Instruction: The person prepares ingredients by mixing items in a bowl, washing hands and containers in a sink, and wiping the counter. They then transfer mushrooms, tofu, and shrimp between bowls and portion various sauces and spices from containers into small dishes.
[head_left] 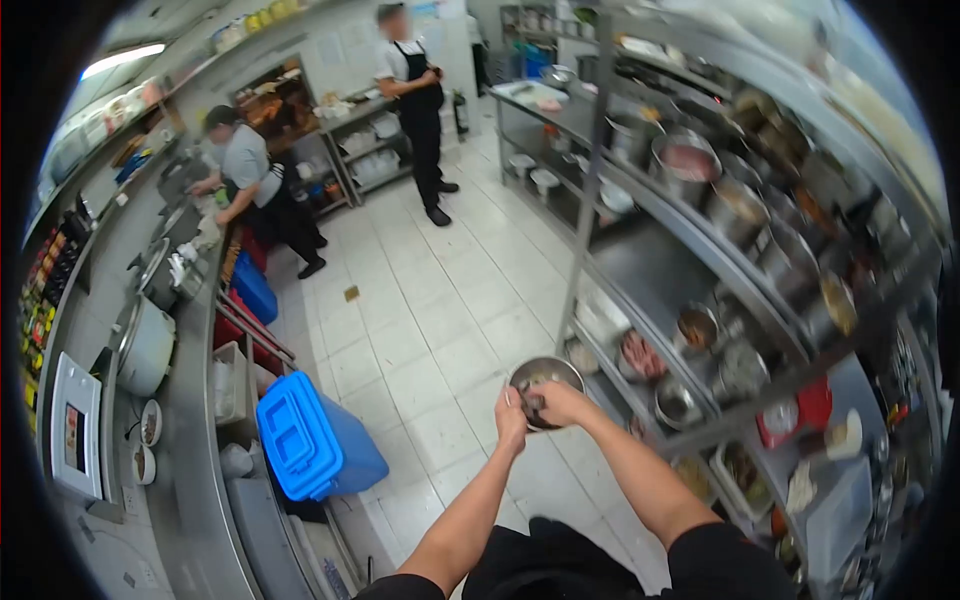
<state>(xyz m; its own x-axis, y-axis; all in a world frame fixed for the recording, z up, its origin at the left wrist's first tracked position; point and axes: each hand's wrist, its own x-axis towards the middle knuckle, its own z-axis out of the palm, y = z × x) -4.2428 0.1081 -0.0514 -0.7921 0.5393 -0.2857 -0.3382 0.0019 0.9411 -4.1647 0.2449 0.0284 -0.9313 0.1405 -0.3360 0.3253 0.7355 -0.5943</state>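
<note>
The metal bowl [545, 365] is round and silvery, with a shiny rim and pale, brownish contents inside, too small to make out; a dark greyish patch shows beside the right fingertips. Well to the left of the hands, a white appliance [77, 425] with a small display stands against the wall, and a large pale pot [147, 350] sits beyond it on a long steel tabletop [185, 480]. Between that tabletop and the hands stands a blue lidded bin [350, 460] on the white tiled floor [430, 340]. Ahead and to the left of the hands, one person [245, 160] leans over the far end of the tabletop, and another person [415, 110], in a dark apron, stands upright farther off. Just right of the hands rises a metal rack [590, 190], its shelves crowded with pots and bowls, among them a steel pot [685, 175] with pinkish contents. The bowl is out in front of the wearer, above the floor and near the rack: the left hand [511, 420] grips its near left edge, and the right hand [563, 404] reaches over the near rim, fingers inside; whether they pinch anything, I cannot tell.
</note>
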